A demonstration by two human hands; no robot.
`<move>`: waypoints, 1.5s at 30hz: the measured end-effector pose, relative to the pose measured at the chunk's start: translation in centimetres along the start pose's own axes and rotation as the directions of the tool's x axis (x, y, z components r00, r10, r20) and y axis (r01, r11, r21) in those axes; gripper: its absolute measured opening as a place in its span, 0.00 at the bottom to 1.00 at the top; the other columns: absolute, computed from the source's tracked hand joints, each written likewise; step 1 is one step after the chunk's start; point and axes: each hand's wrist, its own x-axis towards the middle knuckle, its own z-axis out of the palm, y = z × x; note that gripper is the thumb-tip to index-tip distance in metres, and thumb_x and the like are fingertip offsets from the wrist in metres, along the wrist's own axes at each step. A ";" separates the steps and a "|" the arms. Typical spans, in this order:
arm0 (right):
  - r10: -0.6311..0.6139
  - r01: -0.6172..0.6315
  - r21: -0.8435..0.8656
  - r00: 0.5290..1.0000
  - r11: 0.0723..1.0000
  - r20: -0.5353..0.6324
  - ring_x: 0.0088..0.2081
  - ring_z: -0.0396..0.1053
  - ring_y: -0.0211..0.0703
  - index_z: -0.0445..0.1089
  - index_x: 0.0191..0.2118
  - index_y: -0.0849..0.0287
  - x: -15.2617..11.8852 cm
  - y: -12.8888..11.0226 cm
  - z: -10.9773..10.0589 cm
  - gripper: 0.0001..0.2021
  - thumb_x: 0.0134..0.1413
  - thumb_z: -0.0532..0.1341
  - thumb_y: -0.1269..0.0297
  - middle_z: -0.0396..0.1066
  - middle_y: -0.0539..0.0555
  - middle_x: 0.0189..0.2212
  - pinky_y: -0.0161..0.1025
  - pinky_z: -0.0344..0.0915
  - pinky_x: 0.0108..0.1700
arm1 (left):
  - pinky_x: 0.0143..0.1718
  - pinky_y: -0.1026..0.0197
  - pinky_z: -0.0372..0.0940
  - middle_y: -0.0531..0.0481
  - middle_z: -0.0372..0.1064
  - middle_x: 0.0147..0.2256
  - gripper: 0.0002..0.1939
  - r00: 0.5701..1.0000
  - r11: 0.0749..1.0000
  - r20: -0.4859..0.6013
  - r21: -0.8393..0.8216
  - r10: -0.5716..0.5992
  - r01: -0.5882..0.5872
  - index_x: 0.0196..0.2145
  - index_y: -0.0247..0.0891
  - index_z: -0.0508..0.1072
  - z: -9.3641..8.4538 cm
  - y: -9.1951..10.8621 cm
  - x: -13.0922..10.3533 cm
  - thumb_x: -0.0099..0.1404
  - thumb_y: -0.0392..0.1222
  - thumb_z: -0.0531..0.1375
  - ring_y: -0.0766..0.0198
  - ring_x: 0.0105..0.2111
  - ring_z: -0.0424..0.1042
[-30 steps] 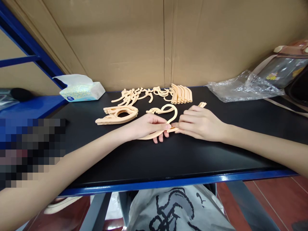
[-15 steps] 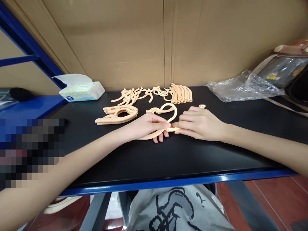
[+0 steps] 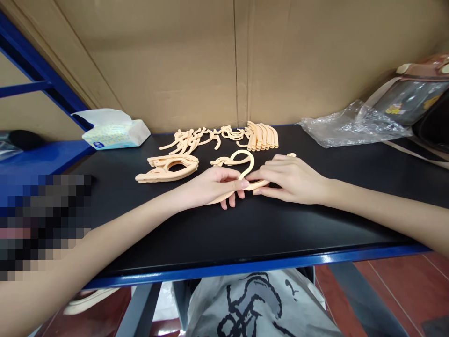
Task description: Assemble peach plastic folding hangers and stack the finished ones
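Observation:
A peach plastic hanger (image 3: 242, 161) with a curved hook lies in the middle of the black table (image 3: 245, 229). My left hand (image 3: 210, 186) grips its left arm, fingers pinched at the base of the hook. My right hand (image 3: 293, 179) covers and holds its right arm, whose tip pokes out behind my knuckles. The fingertips of both hands nearly meet under the hook.
A stack of finished hangers (image 3: 167, 167) lies left of my hands. Loose hooks (image 3: 191, 139) and a row of hanger arms (image 3: 263, 135) sit by the cardboard wall. A tissue pack (image 3: 112, 133) is at the back left, a clear plastic bag (image 3: 351, 126) and a pouch (image 3: 410, 96) at the right.
Both hands stay on the same hanger with only small finger shifts. The view has moved slightly, so everything sits a little further left.

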 end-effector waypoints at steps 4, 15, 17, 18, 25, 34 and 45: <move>0.081 -0.078 0.029 0.990 0.997 -0.117 0.35 0.68 0.43 0.62 0.52 0.63 0.0 -0.1 -0.2 0.19 0.61 0.54 0.56 0.73 0.54 0.32 0.39 0.59 0.40 | 0.20 0.70 0.66 0.52 0.68 0.28 0.13 1.000 0.999 -0.027 -0.047 -0.013 0.012 0.30 0.31 0.70 0.0 -0.2 0.2 0.64 0.45 0.57 0.72 0.22 0.68; -0.019 -0.005 -0.141 0.985 0.990 -0.169 0.38 0.67 0.43 0.67 0.43 0.62 0.3 -0.6 -0.8 0.11 0.61 0.55 0.61 0.73 0.55 0.37 0.40 0.59 0.41 | 0.17 0.70 0.64 0.53 0.67 0.21 0.12 0.998 0.986 -0.052 -0.160 -0.047 0.038 0.27 0.30 0.69 0.1 0.0 0.3 0.67 0.38 0.54 0.72 0.17 0.66; 0.015 -0.036 -0.140 0.990 0.990 -0.143 0.39 0.67 0.43 0.68 0.42 0.62 0.3 -0.4 -0.7 0.11 0.61 0.54 0.61 0.72 0.56 0.37 0.40 0.59 0.41 | 0.16 0.70 0.63 0.54 0.65 0.19 0.13 0.997 0.987 -0.053 -0.154 -0.056 0.048 0.26 0.30 0.69 0.1 0.2 0.2 0.67 0.37 0.53 0.72 0.16 0.65; 0.031 -0.049 -0.135 0.991 0.990 -0.130 0.39 0.67 0.43 0.69 0.41 0.61 0.3 -0.3 -0.7 0.11 0.61 0.54 0.60 0.72 0.56 0.37 0.40 0.59 0.41 | 0.16 0.71 0.63 0.55 0.65 0.18 0.13 0.997 0.988 -0.055 -0.149 -0.060 0.051 0.26 0.30 0.69 0.2 0.3 0.2 0.67 0.37 0.53 0.72 0.16 0.65; 0.027 -0.041 -0.149 0.995 0.988 -0.093 0.37 0.66 0.43 0.71 0.37 0.61 0.2 -0.1 -0.6 0.14 0.63 0.52 0.59 0.72 0.55 0.34 0.40 0.57 0.40 | 0.16 0.72 0.63 0.55 0.65 0.18 0.13 0.998 0.991 -0.051 -0.124 -0.048 0.042 0.27 0.31 0.68 0.2 0.4 0.2 0.68 0.37 0.53 0.74 0.16 0.65; 0.025 -0.049 -0.179 0.990 0.983 -0.136 0.38 0.64 0.43 0.71 0.36 0.60 0.3 -0.2 -0.6 0.12 0.62 0.54 0.58 0.70 0.55 0.35 0.41 0.56 0.40 | 0.18 0.70 0.65 0.53 0.66 0.26 0.11 0.999 0.995 -0.040 -0.097 -0.022 0.018 0.29 0.32 0.68 0.1 0.1 0.3 0.66 0.42 0.54 0.72 0.20 0.66; 0.008 -0.047 -0.237 0.987 0.970 -0.163 0.31 0.62 0.40 0.70 0.40 0.60 0.3 -0.2 -0.7 0.11 0.61 0.54 0.61 0.70 0.51 0.27 0.41 0.56 0.42 | 0.21 0.71 0.64 0.55 0.63 0.28 0.15 1.000 0.997 0.022 0.075 -0.003 0.002 0.39 0.33 0.70 0.0 -0.1 -0.1 0.61 0.48 0.60 0.73 0.23 0.64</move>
